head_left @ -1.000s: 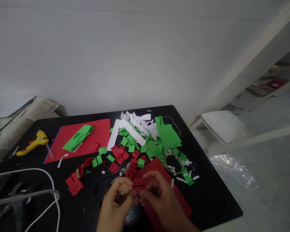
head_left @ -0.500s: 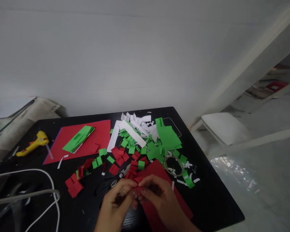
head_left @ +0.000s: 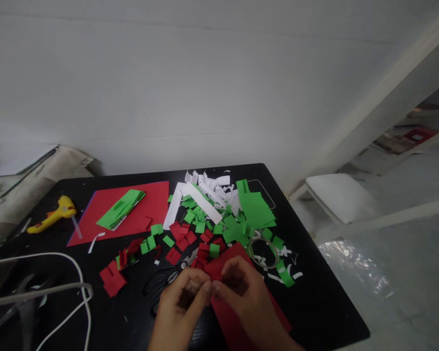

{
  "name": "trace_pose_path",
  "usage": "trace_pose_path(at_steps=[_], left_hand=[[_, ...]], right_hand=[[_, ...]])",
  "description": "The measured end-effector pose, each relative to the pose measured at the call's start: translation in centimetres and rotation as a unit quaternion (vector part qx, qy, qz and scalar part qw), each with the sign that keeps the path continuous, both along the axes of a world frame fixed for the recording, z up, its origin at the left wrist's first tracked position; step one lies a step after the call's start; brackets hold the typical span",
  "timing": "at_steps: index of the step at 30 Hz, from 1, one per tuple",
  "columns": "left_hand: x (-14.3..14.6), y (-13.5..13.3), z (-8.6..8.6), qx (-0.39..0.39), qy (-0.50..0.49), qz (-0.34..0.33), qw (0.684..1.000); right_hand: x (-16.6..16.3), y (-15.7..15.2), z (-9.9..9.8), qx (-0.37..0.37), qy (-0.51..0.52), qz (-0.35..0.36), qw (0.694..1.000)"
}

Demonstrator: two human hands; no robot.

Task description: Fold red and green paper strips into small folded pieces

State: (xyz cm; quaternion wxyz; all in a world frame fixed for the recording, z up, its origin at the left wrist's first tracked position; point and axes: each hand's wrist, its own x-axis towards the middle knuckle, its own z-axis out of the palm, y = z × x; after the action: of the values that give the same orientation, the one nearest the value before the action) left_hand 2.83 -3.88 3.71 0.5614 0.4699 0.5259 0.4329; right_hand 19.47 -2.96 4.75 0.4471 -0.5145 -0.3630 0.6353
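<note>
My left hand [head_left: 181,307] and my right hand [head_left: 243,295] meet at the near edge of the black table [head_left: 314,297], fingertips pinched together on a small red paper piece [head_left: 214,274] that is mostly hidden by the fingers. Under my right hand lies a larger red paper sheet [head_left: 237,317]. Black-handled scissors [head_left: 166,278] lie just beyond my left hand.
Several cut green, red and white paper bits [head_left: 208,219] litter the table's middle. A big red sheet [head_left: 131,212] with green strips [head_left: 120,208] lies at the back left, a yellow glue gun [head_left: 51,214] beside it. A white cable [head_left: 73,292] loops at left. A tape ring [head_left: 262,251] sits right.
The red piece between my hands was open and visible; my fingertips have closed in on it and pinch it together, hiding most of it. The view shifted slightly.
</note>
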Motion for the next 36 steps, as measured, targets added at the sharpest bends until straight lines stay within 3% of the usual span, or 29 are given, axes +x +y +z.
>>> trace_pose_path(at_steps=[4, 13, 18, 25, 32, 36], left_hand=[[0.7, -0.1, -0.4, 0.008, -0.039, 0.065, 0.997], [-0.3, -1.7, -1.0, 0.015, -0.021, 0.035, 0.999], [-0.5, -1.5, -0.3, 0.035, -0.013, 0.028, 0.999], [-1.1, -0.9, 0.6, -0.025, -0.043, -0.004, 0.999], [-0.9, -1.5, 0.4, -0.035, -0.031, 0.012, 0.999], [-0.9, -1.6, 0.4, -0.035, -0.040, 0.002, 0.999]], right_hand=[[0.2, -0.1, -0.1, -0.014, 0.007, -0.021, 1.000], [1.1, -0.4, -0.5, -0.023, -0.036, 0.052, 0.998], [1.1, -0.4, -0.5, -0.009, -0.024, 0.079, 0.997], [1.0, -0.1, -0.1, 0.028, -0.044, 0.130, 0.990], [0.7, -0.3, -0.6, 0.022, -0.044, 0.093, 0.994], [0.7, -0.2, -0.3, 0.029, -0.057, 0.116, 0.991]])
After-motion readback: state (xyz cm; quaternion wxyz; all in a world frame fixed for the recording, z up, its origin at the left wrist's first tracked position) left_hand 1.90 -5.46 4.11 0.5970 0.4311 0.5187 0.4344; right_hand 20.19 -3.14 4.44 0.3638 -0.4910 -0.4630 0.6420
